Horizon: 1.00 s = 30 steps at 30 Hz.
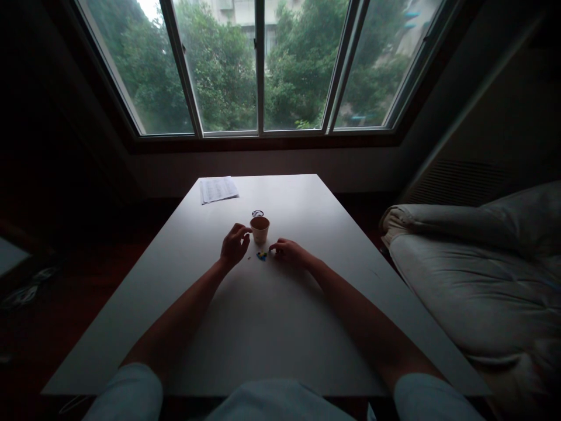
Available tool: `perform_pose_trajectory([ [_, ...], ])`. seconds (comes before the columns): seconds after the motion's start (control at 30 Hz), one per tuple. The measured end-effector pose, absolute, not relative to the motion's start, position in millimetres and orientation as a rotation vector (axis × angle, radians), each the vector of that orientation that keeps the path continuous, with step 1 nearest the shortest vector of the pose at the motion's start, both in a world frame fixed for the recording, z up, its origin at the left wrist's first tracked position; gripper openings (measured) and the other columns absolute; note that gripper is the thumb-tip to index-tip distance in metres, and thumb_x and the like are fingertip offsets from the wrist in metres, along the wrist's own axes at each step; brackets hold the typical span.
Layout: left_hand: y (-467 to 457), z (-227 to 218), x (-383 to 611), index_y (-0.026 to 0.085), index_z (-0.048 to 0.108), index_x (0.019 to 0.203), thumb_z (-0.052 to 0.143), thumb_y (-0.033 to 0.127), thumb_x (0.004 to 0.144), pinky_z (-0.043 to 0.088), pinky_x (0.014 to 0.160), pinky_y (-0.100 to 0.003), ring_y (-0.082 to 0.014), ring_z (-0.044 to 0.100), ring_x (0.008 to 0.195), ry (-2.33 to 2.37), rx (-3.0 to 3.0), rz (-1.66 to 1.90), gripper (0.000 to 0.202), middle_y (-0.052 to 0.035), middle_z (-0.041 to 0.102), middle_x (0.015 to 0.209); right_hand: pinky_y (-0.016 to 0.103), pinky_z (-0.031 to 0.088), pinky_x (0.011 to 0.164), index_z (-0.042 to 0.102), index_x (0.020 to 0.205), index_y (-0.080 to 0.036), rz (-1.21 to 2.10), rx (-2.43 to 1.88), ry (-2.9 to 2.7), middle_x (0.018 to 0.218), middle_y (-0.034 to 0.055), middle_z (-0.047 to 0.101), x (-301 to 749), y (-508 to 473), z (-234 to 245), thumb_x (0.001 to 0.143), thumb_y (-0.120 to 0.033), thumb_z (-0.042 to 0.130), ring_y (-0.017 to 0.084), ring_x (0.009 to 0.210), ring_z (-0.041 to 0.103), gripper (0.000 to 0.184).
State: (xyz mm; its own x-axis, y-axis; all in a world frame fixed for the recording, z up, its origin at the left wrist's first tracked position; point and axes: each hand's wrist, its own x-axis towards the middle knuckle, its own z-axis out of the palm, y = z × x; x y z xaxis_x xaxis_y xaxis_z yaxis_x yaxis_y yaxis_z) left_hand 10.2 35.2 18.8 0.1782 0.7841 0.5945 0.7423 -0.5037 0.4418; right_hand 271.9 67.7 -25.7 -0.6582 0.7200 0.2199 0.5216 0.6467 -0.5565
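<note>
A tan paper cup (260, 231) stands upright on the white table, its open top facing up. At its left side is my left hand (235, 244), the fingers curved and the thumb apart; the fingertips reach the cup's wall, apparently touching it. Just in front of the cup lies a small heap of blue, yellow and dark pieces (262, 256), too small to name. My right hand (290, 251) rests low over the table to the right of that heap, its fingers bent and their tips close together. Whether anything is between those fingertips is too dark to see.
Behind the cup lies a dark ring-shaped item (258, 214). Printed sheets of paper (219, 189) are at the far left of the table (272, 327). A tiny bit (249, 258) lies left of the heap. A cushioned seat (477, 263) stands right, a window (260, 70) beyond.
</note>
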Motion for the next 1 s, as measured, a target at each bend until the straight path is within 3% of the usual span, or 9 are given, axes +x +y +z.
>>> perform_pose_trajectory([
  [0.27, 22, -10, -12, 0.023, 0.073, 0.094, 0.055, 0.015, 0.087, 0.048, 0.073, -0.025, -0.0138, 0.060, 0.082, 1.432, 2.523, 0.736, 0.021, -0.0052, 0.066, 0.100, 0.023, 0.044, 0.075, 0.072, 0.115, -0.020, 0.491, -1.042, -2.377, 0.094, 0.0055, 0.065, 262, 72, -37, 0.084, -0.006, 0.054, 0.012, 0.077, 0.058, 0.038],
  [0.63, 15, -12, -12, 0.023, 0.074, 0.093, 0.056, 0.016, 0.087, 0.048, 0.075, -0.026, -0.0151, 0.060, 0.082, 1.432, 2.495, 0.706, 0.020, -0.0063, 0.066, 0.096, 0.024, 0.042, 0.073, 0.073, 0.102, -0.018, 0.301, -1.193, -2.479, 0.096, 0.0081, 0.067, 245, 59, -21, 0.093, -0.017, 0.053, 0.015, 0.080, 0.060, 0.022],
  [1.0, 14, -13, -12, 0.021, 0.072, 0.091, 0.054, 0.016, 0.090, 0.048, 0.076, -0.027, -0.0159, 0.062, 0.082, 1.470, 2.515, 0.673, 0.018, -0.0065, 0.067, 0.093, 0.027, 0.040, 0.072, 0.069, 0.098, -0.014, 0.103, -1.402, -2.603, 0.096, 0.0139, 0.067, 227, 53, -6, 0.099, -0.017, 0.046, 0.019, 0.080, 0.061, 0.023],
])
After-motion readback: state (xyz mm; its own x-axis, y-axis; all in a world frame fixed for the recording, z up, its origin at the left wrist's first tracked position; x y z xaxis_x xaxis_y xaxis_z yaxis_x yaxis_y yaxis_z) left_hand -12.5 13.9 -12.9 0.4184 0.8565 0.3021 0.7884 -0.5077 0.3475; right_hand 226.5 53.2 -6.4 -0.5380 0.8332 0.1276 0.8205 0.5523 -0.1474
